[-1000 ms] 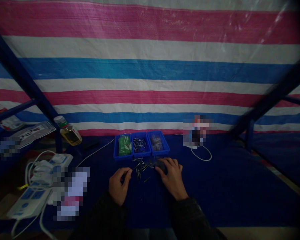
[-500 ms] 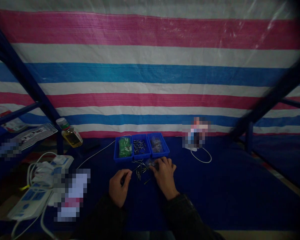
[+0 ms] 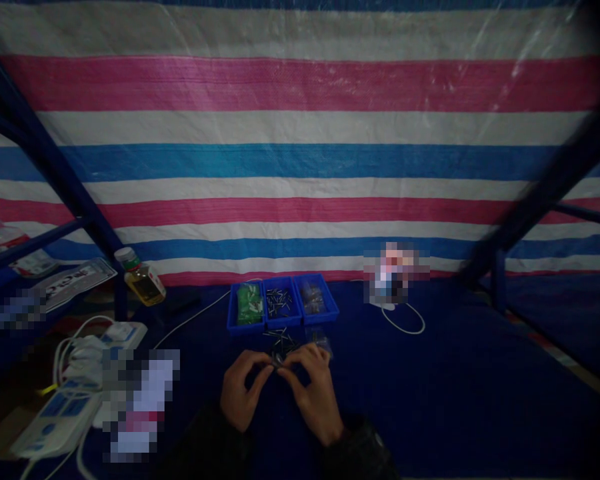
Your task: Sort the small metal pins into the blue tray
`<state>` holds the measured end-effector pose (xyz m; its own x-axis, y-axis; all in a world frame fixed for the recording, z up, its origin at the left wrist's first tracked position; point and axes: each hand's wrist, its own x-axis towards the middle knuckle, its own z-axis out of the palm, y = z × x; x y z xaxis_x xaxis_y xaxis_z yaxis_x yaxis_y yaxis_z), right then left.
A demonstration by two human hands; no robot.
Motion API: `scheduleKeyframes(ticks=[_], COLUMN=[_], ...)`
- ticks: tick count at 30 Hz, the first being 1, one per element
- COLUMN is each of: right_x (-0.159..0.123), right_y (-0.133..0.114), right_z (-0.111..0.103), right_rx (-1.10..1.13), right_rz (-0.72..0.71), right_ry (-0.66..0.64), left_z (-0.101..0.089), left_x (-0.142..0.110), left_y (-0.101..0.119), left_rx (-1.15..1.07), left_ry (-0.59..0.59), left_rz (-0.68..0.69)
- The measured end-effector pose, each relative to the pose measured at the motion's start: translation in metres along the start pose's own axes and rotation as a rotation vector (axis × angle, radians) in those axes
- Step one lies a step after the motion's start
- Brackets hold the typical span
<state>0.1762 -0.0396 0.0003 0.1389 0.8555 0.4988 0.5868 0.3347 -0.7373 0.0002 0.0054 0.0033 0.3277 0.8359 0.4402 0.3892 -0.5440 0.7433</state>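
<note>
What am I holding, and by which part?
A small piece, pinched at the fingertips of your left hand and right hand; it's too small and dark to tell which part.

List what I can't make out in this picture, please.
- Head view: shape of the small piece that the left hand and right hand pinch; fingertips cover it.
- Head view: number of loose metal pieces; small, overlapping.
- Head view: what the clear bag contains; dim, tiny.
- Head view: item beside the power strip; pixelation hides it.

- To my left, a capped bottle (image 3: 146,285) of yellow liquid
- White power strip (image 3: 45,430), plugs (image 3: 84,363) in it
- Ahead of me, a striped sheet (image 3: 300,160)
</note>
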Motion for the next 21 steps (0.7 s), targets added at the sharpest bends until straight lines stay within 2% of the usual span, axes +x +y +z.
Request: scheduleKeyframes(ticks=[5, 11, 15, 21], right_x=[-0.0082, -0.0086, -0.0083, -0.0089], right_y=[-0.0039, -0.0014, -0.0020, -0.0038], right_z=[0.0011, 0.0000, 0.0001, -0.0003], right_rx=[-0.020, 0.002, -0.021, 0.031], right_rz=[-0.074, -0.090, -0.118, -0.059], right_ry=[-0.093, -0.106, -0.130, -0.094], left_z=[0.0010, -0.0001, 0.0026, 0.0047], left_x=[0.0000, 0.0010, -0.0014, -0.0043], left_y=[0.0028, 0.0065, 0.0037, 0.0011], left_rx=[-0.027, -0.088, -0.080, -0.098], left_ry=[-0.036, -0.137, -0.102, -0.101], left_rz=[0.048, 0.068, 0.056, 0.015])
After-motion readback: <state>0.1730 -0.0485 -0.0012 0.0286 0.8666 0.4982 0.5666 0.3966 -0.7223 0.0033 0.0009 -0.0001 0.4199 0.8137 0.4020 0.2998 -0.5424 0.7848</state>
